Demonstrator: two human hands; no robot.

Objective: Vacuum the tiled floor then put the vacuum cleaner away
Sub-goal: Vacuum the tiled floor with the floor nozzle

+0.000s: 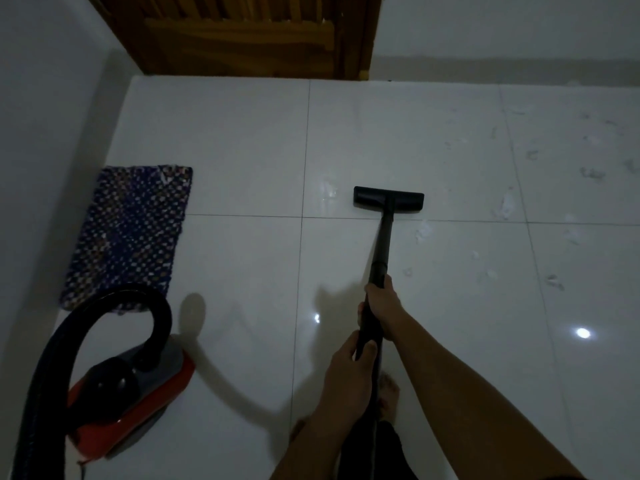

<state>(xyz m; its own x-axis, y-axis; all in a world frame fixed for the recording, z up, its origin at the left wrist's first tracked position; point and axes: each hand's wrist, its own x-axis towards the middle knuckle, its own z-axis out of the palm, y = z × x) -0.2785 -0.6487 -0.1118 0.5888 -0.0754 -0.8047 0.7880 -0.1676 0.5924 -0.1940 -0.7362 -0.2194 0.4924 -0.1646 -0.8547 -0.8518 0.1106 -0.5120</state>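
Note:
A black vacuum wand (pixel 384 242) runs from my hands forward to its flat floor nozzle (pixel 388 200), which rests on the white tiled floor (pixel 242 150). My right hand (pixel 381 306) grips the wand higher up, near its joint. My left hand (pixel 349 368) holds the wand just below it. The red and black vacuum cleaner body (pixel 128 393) sits on the floor at the lower left, its black hose (pixel 152 306) arching up and over. White scraps and dust (pixel 505 206) lie scattered on the tiles to the right of the nozzle.
A blue patterned mat (pixel 131 230) lies against the left wall. A wooden door (pixel 242 32) stands at the back. My bare feet (pixel 389 393) are under the wand. Walls bound the floor at left and back.

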